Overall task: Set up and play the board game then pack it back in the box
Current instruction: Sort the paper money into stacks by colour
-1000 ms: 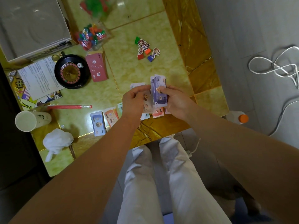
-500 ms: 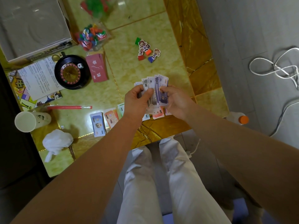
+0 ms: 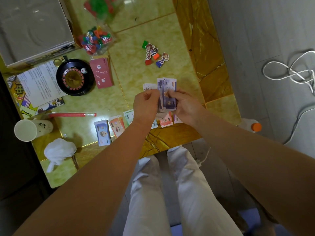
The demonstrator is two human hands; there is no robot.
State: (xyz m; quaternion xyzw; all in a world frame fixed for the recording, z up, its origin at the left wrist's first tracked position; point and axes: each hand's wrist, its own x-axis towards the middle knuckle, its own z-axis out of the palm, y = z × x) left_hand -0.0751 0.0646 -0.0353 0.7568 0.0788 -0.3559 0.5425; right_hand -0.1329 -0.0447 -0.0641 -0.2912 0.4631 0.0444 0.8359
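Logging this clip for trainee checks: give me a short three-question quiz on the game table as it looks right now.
1. True or false: the character pawns lie loose on the table, outside any bag.
2. The bills in the right hand's grip are: A green; B purple; C orange.
3. Fill in: the white die rests on the ____.

Key: 1 true; 2 B; 3 roulette wheel.
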